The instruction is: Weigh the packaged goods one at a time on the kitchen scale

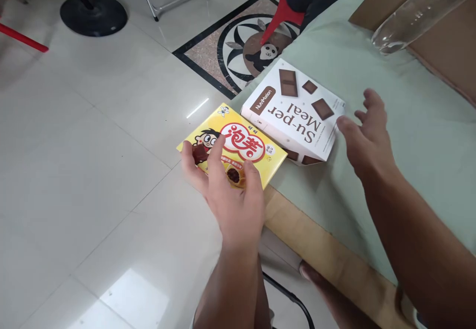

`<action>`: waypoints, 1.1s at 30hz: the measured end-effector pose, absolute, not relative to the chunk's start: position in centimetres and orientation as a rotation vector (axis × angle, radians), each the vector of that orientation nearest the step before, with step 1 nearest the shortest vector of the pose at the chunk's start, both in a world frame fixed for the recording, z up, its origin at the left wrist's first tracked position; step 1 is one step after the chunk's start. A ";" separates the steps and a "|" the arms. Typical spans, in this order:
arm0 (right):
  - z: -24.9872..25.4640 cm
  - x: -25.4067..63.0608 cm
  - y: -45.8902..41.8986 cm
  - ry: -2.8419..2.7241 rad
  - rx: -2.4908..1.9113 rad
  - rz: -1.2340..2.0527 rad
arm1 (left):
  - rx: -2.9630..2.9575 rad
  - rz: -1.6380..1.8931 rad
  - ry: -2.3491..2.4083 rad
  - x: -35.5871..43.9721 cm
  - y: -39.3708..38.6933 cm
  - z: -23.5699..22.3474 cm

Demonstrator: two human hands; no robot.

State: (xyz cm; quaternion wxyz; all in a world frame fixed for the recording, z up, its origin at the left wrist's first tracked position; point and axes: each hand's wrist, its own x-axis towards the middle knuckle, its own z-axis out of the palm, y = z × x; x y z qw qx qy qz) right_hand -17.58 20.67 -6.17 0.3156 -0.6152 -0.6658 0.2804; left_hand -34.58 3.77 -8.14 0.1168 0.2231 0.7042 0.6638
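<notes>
My left hand [226,190] grips the near end of a yellow snack box [241,143] with a cartoon face and red lettering; the box juts out over the table's corner. Just beyond it lies a white box [297,108] printed with chocolate bars and the words "Su-per Meal", flat on the pale green tabletop [420,120]. My right hand [366,133] hovers open at the white box's right edge, fingers spread, close to it but holding nothing.
A clear plastic bottle [420,6] lies over brown cardboard [446,51] at the far right. The table's wooden edge [323,249] runs diagonally below. Someone sits on a red chair [282,14] beyond the table. A black stand base [92,14] rests on the tiled floor.
</notes>
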 end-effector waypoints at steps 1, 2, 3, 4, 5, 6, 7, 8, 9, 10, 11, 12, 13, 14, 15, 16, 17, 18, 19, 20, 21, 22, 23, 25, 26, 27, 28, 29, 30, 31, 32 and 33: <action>-6.2 -17.7 21.2 -1.769 -1.626 0.782 | 0.644 1.951 2.055 -34.6 3.8 -8.4; -6.3 -18.0 21.6 -1.800 -1.599 0.832 | 0.641 1.966 2.041 -34.6 3.9 -8.6; -6.4 -18.4 21.8 -1.825 -1.585 0.869 | 0.641 1.979 2.020 -34.6 4.0 -8.7; -6.5 -18.9 21.8 -1.838 -1.592 0.884 | 0.645 1.986 1.994 -34.6 4.0 -8.8; -6.6 -19.4 21.7 -1.845 -1.607 0.878 | 0.652 1.987 1.969 -34.6 4.1 -8.9; -6.7 -19.9 21.6 -1.852 -1.618 0.861 | 0.656 1.987 1.949 -34.6 4.1 -8.9; -6.7 -20.3 21.4 -1.860 -1.619 0.844 | 0.658 1.989 1.938 -34.7 4.1 -8.9; -6.8 -20.7 21.2 -1.868 -1.612 0.831 | 0.658 1.990 1.938 -34.8 4.0 -8.9; -6.8 -21.0 21.0 -1.877 -1.602 0.827 | 0.659 1.987 1.950 -34.9 4.0 -8.9; -6.8 -21.2 21.0 -1.886 -1.592 0.827 | 0.662 1.978 1.972 -34.9 3.9 -8.8; -6.9 -21.3 20.9 -1.895 -1.580 0.831 | 0.667 1.956 2.002 -35.0 3.8 -8.8; -6.9 -21.3 20.9 -1.902 -1.564 0.836 | 0.672 1.922 2.038 -35.0 3.7 -8.7; -7.0 -21.3 21.0 -1.909 -1.542 0.847 | 0.676 1.883 2.080 -35.1 3.7 -8.7; -7.1 -21.3 21.0 -1.915 -1.516 0.865 | 0.678 1.844 2.123 -35.1 3.6 -8.6; -7.2 -21.2 21.0 -1.919 -1.490 0.884 | 0.681 1.810 2.162 -35.1 3.5 -8.6; -7.3 -21.2 21.0 -1.923 -1.471 0.905 | 0.685 1.782 2.196 -35.1 3.5 -8.5; -7.3 -21.1 21.0 -1.928 -1.459 0.923 | 0.691 1.763 2.221 -35.1 3.5 -8.5; -7.4 -21.1 20.9 -1.933 -1.453 0.937 | 0.698 1.756 2.237 -35.2 3.4 -8.5; -7.4 -21.1 20.9 -1.938 -1.453 0.943 | 0.704 1.754 2.249 -35.2 3.4 -8.5; -7.4 -21.1 20.9 -1.939 -1.453 0.943 | 0.708 1.753 2.259 -35.2 3.4 -8.6; -7.3 -21.0 20.8 -1.940 -1.453 0.940 | 0.710 1.753 2.269 -35.2 3.4 -8.6; -7.3 -21.0 20.8 -1.942 -1.454 0.933 | 0.712 1.755 2.278 -35.2 3.5 -8.7; -7.3 -21.0 20.8 -1.945 -1.457 0.925 | 0.715 1.763 2.281 -35.2 3.5 -8.7; -7.3 -20.9 20.8 -1.956 -1.461 0.908 | 0.729 1.817 2.261 -35.3 3.5 -8.7; -7.4 -20.8 20.9 -1.968 -1.454 0.908 | 0.744 1.884 2.252 -35.3 3.5 -8.7; -7.5 -20.7 21.0 -1.974 -1.434 0.912 | 0.764 1.978 2.251 -35.2 3.5 -8.6; -7.8 -20.7 21.2 -1.973 -1.407 0.918 | 0.777 2.098 2.256 -35.1 3.5 -8.5; -8.1 -20.7 21.4 -1.967 -1.381 0.925 | 0.775 2.243 2.257 -35.0 3.5 -8.3; -8.4 -20.8 21.5 -1.958 -1.357 0.934 | 0.758 2.397 2.242 -34.7 3.5 -8.2; -8.7 -20.9 21.7 -1.946 -1.340 0.947 | 0.732 2.542 2.204 -34.4 3.6 -7.9; -8.9 -21.1 21.8 -1.935 -1.330 0.957 | 0.706 2.655 2.143 -34.0 3.6 -7.7; -9.0 -21.3 21.8 -1.927 -1.322 0.951 | 0.691 2.738 2.077 -33.5 3.7 -7.3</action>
